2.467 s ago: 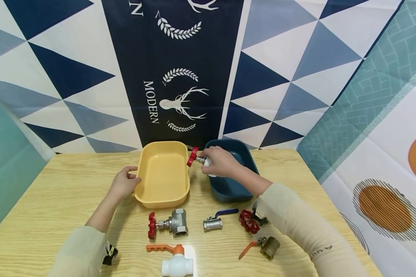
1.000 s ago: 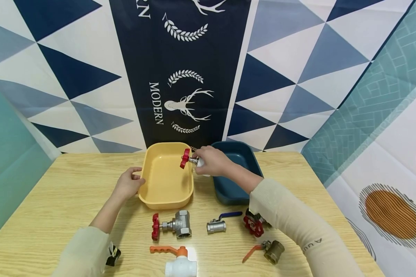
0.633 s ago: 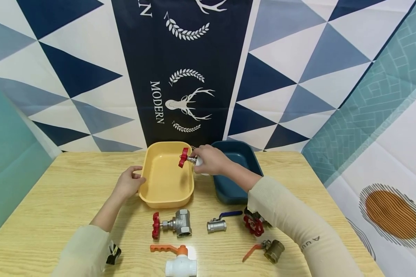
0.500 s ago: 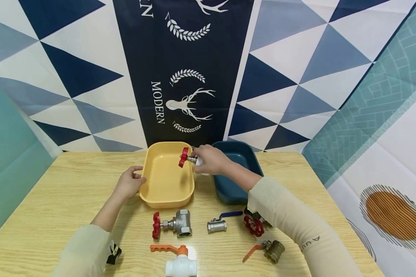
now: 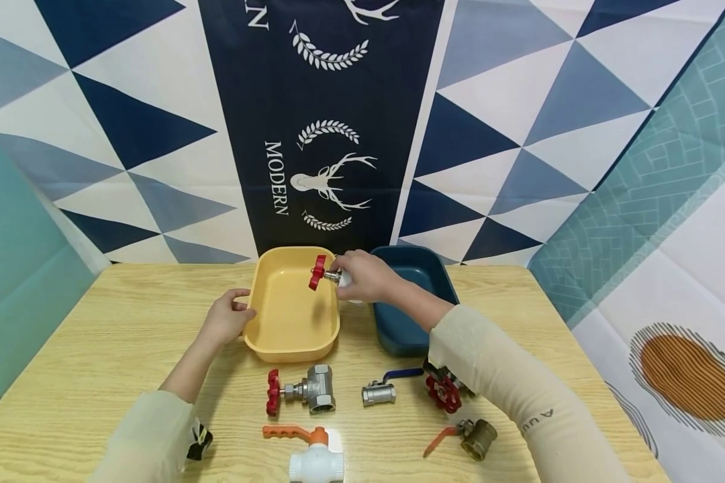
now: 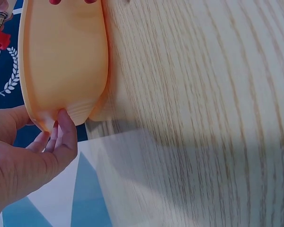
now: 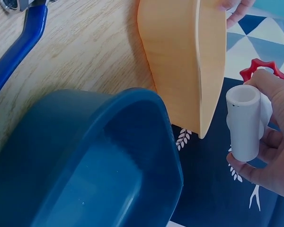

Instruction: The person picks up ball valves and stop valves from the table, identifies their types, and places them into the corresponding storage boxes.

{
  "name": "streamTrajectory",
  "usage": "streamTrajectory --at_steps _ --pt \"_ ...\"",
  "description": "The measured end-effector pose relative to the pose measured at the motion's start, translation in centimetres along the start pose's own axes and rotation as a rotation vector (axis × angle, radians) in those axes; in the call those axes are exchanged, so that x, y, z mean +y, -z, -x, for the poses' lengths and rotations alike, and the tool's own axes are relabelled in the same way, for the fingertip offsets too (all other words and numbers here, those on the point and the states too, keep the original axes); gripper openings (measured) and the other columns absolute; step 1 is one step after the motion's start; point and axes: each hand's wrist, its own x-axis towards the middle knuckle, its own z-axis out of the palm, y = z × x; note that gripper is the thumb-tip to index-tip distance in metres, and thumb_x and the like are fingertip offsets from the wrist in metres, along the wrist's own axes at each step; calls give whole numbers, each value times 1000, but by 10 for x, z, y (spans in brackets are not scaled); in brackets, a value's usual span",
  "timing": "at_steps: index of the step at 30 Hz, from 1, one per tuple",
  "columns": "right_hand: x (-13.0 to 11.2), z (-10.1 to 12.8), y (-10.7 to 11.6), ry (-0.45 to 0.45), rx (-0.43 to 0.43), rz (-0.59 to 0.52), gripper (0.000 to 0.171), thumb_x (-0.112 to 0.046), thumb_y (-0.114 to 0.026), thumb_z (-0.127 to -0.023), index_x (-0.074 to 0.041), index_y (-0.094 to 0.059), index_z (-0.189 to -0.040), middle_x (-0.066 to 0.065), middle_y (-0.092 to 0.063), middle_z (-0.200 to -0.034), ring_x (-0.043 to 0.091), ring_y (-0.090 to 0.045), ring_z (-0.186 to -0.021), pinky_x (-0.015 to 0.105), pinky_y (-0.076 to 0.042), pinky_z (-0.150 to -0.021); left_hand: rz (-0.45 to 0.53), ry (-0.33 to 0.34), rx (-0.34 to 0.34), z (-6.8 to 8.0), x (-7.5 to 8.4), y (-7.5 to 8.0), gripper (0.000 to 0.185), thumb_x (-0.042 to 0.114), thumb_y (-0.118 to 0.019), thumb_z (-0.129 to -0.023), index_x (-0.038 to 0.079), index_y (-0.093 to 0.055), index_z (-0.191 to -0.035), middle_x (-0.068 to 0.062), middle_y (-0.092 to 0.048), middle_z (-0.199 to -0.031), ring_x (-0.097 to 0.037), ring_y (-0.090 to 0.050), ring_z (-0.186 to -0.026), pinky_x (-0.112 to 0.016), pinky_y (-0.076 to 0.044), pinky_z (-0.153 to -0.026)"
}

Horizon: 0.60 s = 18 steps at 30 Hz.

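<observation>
One valve (image 5: pixel 329 275) is pinched in your right hand (image 5: pixel 362 276) over the yellow tray (image 5: pixel 290 339); both trays are empty, five valves wait on the worktop (image 5: pixel 97 349); your left hand (image 5: pixel 223 320) grips the rim.

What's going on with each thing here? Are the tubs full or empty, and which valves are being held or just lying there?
Yellow tub: empty, left hand grips its handle.
Blue tub: empty as far as shown.
White valve with red wheel: held in the air by right hand, over the yellow tub's edge.
Silver valve with red wheel: lying on table.
Blue-handled valve: lying.
Brass valve: lying.
White valve with orange handle: lying.
</observation>
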Motion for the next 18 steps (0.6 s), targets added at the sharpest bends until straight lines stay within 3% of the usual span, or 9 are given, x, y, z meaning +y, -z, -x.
streamTrajectory --at_steps 18 --pt "-3 -10 0 21 -14 -14 39 -27 -66 -78 -13 -63 -114 2 -60 -101 17 -49 -89 24 -44 -67 -7 9 16 -2 -1 -1 49 7 -53 -90 -2 -38 -137 -17 -51 -104 -16 -53 -78 -23 -50 -59"
